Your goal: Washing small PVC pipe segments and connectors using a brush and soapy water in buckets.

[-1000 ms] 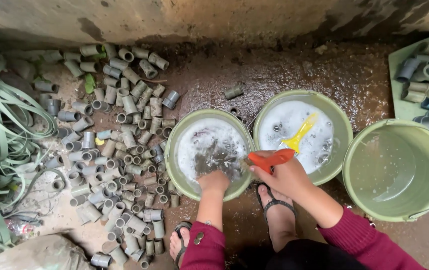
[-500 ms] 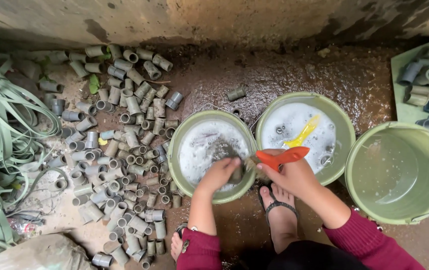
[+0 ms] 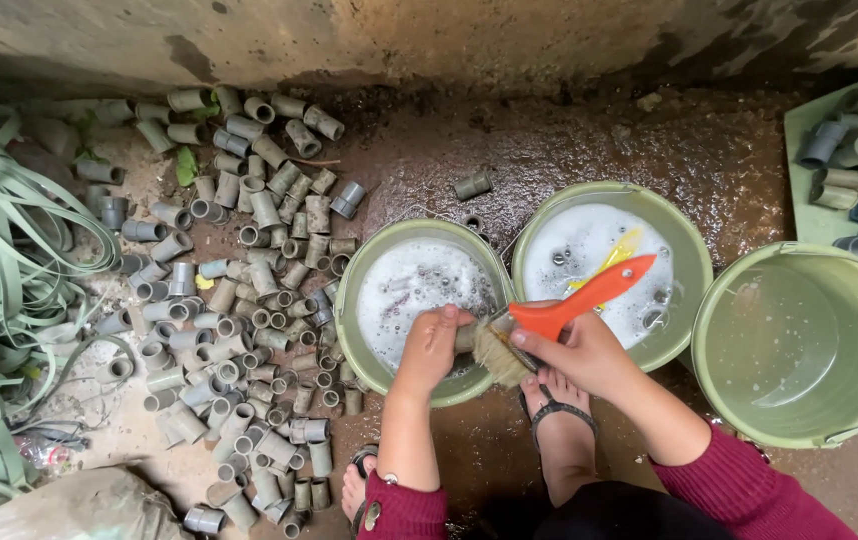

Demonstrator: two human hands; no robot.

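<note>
Both hands meet over the near rim of the soapy light-green plastic basin (image 3: 349, 300): the left hand (image 3: 433, 345) is closed around a short grey pipe fitting (image 3: 465, 338), mostly hidden by its fingers, while the right hand (image 3: 579, 352) grips an orange-handled brush with pale tan bristles (image 3: 549, 322), bristles pressed against the fitting. A second foam-filled green basin (image 3: 689, 250) sits just beside it, and a heap of grey pipe fittings (image 3: 249, 300) lies on the wet ground to the left.

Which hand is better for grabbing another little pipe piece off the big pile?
Probably the left hand: it is on the side of the heap of short grey plastic pipe pieces, while the right hand grips the orange-handled scrubbing brush.
</note>
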